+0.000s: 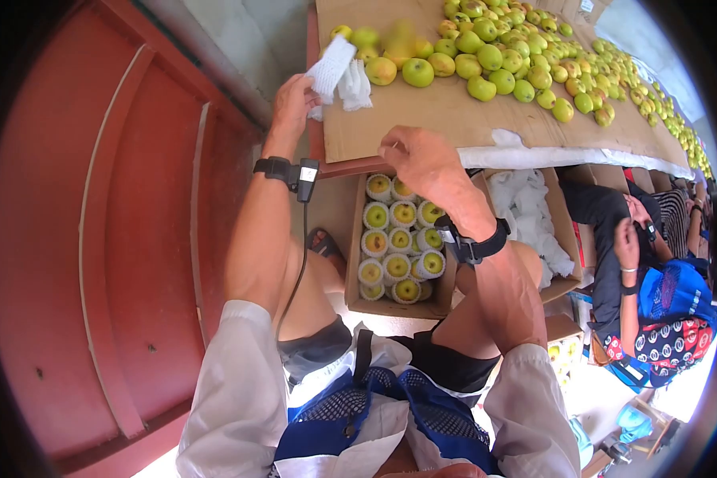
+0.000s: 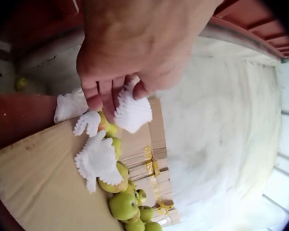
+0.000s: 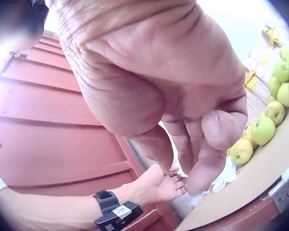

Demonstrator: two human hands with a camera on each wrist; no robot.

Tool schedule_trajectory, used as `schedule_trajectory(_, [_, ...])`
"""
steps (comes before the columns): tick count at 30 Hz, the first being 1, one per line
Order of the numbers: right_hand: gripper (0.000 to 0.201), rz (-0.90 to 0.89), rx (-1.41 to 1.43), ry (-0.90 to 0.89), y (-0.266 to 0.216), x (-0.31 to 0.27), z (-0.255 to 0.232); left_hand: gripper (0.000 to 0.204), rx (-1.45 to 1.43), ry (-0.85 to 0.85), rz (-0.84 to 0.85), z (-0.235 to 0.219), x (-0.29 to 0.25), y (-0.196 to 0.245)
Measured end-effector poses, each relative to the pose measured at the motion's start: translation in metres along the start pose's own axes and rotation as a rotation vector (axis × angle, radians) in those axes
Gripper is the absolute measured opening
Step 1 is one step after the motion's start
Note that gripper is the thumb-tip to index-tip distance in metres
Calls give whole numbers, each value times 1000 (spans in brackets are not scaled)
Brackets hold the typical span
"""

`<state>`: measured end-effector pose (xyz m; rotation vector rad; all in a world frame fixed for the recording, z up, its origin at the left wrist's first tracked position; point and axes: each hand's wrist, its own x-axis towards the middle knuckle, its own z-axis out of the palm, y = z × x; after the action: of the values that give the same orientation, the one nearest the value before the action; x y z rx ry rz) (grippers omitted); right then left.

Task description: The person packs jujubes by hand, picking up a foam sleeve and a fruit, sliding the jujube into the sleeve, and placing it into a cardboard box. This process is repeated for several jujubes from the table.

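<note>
A white foam net sleeve (image 1: pixel 332 65) is pinched between the thumb and fingers of the left hand (image 1: pixel 292 107), above the table's left corner. In the left wrist view the sleeve (image 2: pixel 133 111) hangs from the left hand (image 2: pixel 135 53). More foam nets (image 1: pixel 354 86) lie beside it on the cardboard. The right hand (image 1: pixel 422 159) is over the table's front edge, its fingers bent, holding nothing visible; the right wrist view shows its palm (image 3: pixel 173 91) and curled fingers. Green-yellow apples (image 1: pixel 417 72) lie just behind the nets.
Below the table edge stands a box (image 1: pixel 358 304) of apples in foam nets, with a box of white foam nets (image 1: pixel 526 215) to its right. Many apples (image 1: pixel 534 76) cover the table's far side. A red panel (image 1: pixel 48 199) stands left; another person (image 1: pixel 625 247) sits at right.
</note>
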<state>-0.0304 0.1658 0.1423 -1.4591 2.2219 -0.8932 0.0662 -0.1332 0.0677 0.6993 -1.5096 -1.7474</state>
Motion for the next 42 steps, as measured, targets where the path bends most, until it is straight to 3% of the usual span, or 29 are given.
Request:
schedule_trajectory(5, [31,46,260,238,20,18,-15,29,-99,-286,23,36,-25,23])
schedule_trajectory(9, [42,88,620,408,32,29,-27,32,-133,-361,15,61,-32,25])
schedule_trajectory(12, [46,250,1124,223,26,19,-39,35,-97,-418,14,77,-51,31])
schedule_trajectory(15, [42,193,1358,80,39,23,-33,36,7,-502,-9,92,-64,36])
schedule_trajectory(18, [30,133,1280,176,44,29,-30,36,94,-608,-17,99,-80,41])
schedule_trajectory(21, [31,190,933,344,40,28,-43,36,195,-594,48,107,-92,51])
schedule_trajectory(28, [30,21,760,299,57,40,-23,32,286,-532,132,121,-103,61])
schedule_trajectory(36, [38,57,612,360,47,36,-29,21,229,-451,137,118,-97,53])
schedule_trajectory(42, [44,-114,353,606,40,31,-28,17,289,-381,112,114,-95,50])
